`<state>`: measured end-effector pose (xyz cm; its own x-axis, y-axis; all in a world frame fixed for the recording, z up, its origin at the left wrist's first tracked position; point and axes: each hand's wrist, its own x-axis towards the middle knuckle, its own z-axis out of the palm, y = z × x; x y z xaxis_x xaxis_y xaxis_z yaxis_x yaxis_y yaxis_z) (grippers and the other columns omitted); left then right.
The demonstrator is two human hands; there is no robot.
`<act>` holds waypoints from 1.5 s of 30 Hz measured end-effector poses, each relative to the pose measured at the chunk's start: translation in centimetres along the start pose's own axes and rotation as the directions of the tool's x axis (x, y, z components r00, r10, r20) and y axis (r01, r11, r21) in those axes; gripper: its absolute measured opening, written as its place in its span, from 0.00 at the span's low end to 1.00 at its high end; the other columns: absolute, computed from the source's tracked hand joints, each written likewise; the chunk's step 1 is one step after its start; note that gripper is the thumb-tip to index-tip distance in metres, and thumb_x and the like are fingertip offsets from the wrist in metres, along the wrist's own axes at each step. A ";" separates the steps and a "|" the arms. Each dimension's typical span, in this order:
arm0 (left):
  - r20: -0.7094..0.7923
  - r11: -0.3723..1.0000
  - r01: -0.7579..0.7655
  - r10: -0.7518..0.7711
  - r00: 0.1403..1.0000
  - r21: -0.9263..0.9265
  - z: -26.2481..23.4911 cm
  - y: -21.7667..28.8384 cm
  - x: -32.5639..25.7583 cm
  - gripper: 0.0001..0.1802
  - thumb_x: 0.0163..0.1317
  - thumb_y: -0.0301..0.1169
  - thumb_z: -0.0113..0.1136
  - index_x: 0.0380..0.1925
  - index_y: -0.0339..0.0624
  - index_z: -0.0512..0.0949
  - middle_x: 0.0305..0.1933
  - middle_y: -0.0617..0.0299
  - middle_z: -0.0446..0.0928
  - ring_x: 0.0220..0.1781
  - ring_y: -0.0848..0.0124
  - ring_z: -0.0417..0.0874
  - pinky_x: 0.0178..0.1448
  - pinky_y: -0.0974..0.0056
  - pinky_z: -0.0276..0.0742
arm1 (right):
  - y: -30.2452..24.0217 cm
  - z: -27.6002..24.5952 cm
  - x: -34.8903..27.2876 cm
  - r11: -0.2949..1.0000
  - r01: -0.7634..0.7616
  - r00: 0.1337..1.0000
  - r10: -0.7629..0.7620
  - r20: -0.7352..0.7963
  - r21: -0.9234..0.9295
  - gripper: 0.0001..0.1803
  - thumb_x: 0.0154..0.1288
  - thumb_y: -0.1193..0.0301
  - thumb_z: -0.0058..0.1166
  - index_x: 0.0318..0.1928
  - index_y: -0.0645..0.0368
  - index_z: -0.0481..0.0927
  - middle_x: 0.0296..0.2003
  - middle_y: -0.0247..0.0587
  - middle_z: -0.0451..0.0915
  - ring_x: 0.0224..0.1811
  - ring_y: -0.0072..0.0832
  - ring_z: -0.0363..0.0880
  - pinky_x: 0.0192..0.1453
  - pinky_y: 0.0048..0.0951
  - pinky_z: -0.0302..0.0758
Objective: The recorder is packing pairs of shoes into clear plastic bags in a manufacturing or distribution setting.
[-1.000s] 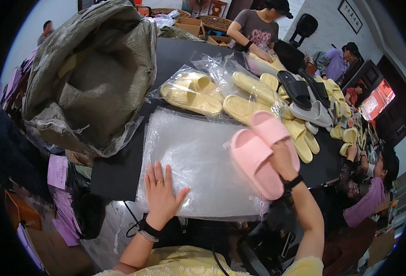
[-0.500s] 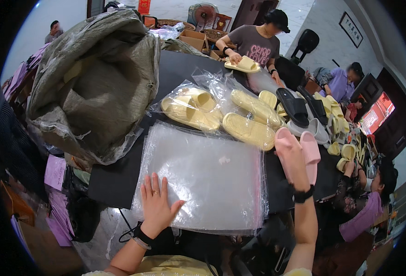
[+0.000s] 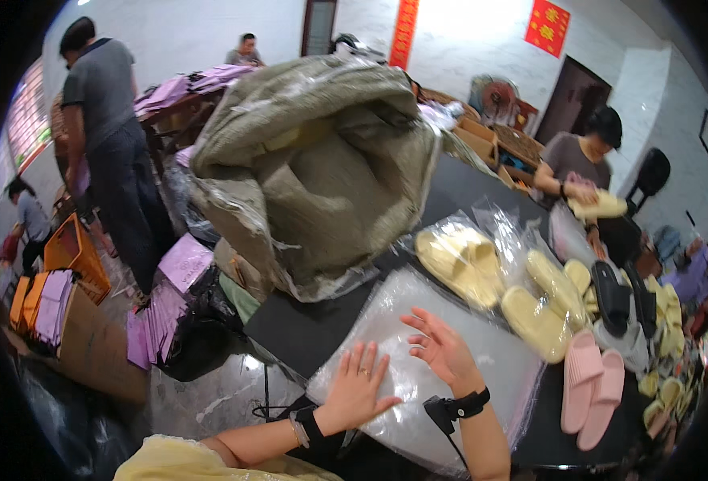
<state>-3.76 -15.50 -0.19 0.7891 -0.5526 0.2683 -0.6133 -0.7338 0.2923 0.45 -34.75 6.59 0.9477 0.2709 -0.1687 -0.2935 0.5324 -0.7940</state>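
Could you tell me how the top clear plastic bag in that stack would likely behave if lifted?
The stack of clear plastic bags looks thin and glossy, so one is probably floppy, light and slippery. The left hand lies flat on it, perhaps steadying sliding sheets.

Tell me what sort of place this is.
Probably a slipper packing workshop: bagged yellow slippers and loose pink slippers lie on the black table, by a stack of clear plastic bags and a big woven sack.

- White walls (image 3: 193, 32) with red banners (image 3: 546, 26) and a dark doorway (image 3: 572, 100).
- Glossy grey floor (image 3: 209, 393) beside a black table (image 3: 306, 329).
- Cardboard boxes (image 3: 89, 345) at left.
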 end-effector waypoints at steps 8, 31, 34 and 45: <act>0.170 0.988 -0.099 0.119 0.978 -0.118 -1.2 -1.2 0.0 0.39 0.60 0.53 0.50 0.61 0.33 0.58 0.65 0.32 0.53 0.68 0.40 0.52 0.68 0.48 0.52 | 3.4 -7.3 1.4 0.995 0.005 0.998 0.000 -0.055 0.102 0.18 0.70 0.67 0.39 0.56 0.63 0.66 0.50 0.50 0.73 0.41 0.30 0.75 0.49 0.32 0.74; -0.027 0.956 -0.279 0.282 0.959 0.090 -8.0 -5.7 26.8 0.25 0.55 0.36 0.52 0.56 0.53 0.70 0.28 0.45 0.78 0.31 0.48 0.79 0.37 0.49 0.75 | 2.8 -8.0 1.7 0.985 0.009 1.000 -0.005 -0.022 0.173 0.18 0.70 0.68 0.41 0.56 0.65 0.65 0.47 0.47 0.74 0.41 0.29 0.75 0.49 0.31 0.74; 0.258 0.962 -0.259 0.230 0.938 0.084 -2.8 -7.7 27.0 0.24 0.58 0.39 0.50 0.56 0.53 0.70 0.34 0.44 0.78 0.36 0.48 0.79 0.41 0.50 0.74 | 2.8 -7.5 1.8 0.985 0.015 1.000 -0.011 -0.020 0.174 0.18 0.70 0.68 0.41 0.56 0.65 0.64 0.47 0.47 0.74 0.41 0.29 0.75 0.49 0.31 0.74; -0.216 0.996 -0.016 -0.004 0.976 -0.091 -9.6 -11.2 30.9 0.22 0.58 0.47 0.55 0.37 0.37 0.80 0.39 0.45 0.79 0.39 0.51 0.79 0.46 0.55 0.73 | 2.7 -7.8 2.0 0.980 0.006 1.000 -0.006 0.001 0.201 0.18 0.70 0.68 0.41 0.55 0.65 0.66 0.47 0.47 0.74 0.41 0.29 0.75 0.48 0.30 0.73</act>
<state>27.19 -20.54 13.60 0.7651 -0.4517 0.4590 -0.6268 -0.6858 0.3699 2.49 -39.03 -0.41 0.9494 0.2684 -0.1630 -0.3070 0.6843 -0.6614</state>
